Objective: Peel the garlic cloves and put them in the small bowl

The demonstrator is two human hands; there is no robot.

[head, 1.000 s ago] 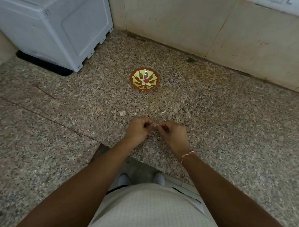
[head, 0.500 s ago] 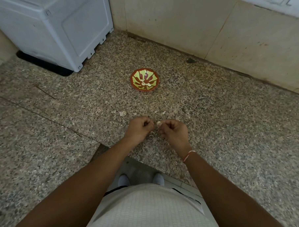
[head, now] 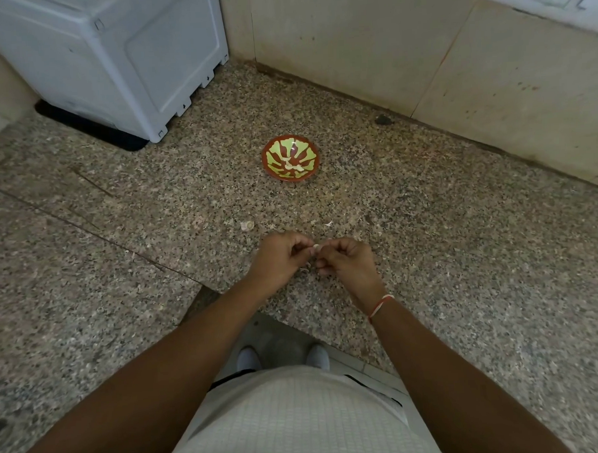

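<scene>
Left hand and right hand pinch one garlic clove together above the bench. The small bowl sits toward the bench's far edge.

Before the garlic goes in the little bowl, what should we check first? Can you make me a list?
1. Pale garlic clove held: ok, pinched between the left hand and right hand.
2. Clove fully peeled: cannot tell, it is too small and mostly hidden by fingers.
3. Small red-and-green patterned bowl upright and open: ok, it stands on the speckled granite counter.
4. Room in the bowl: ok, only a few pale pieces lie in it.
5. Path from hands to bowl: ok, only a bit of peel and a white scrap lie off to the sides.
</scene>
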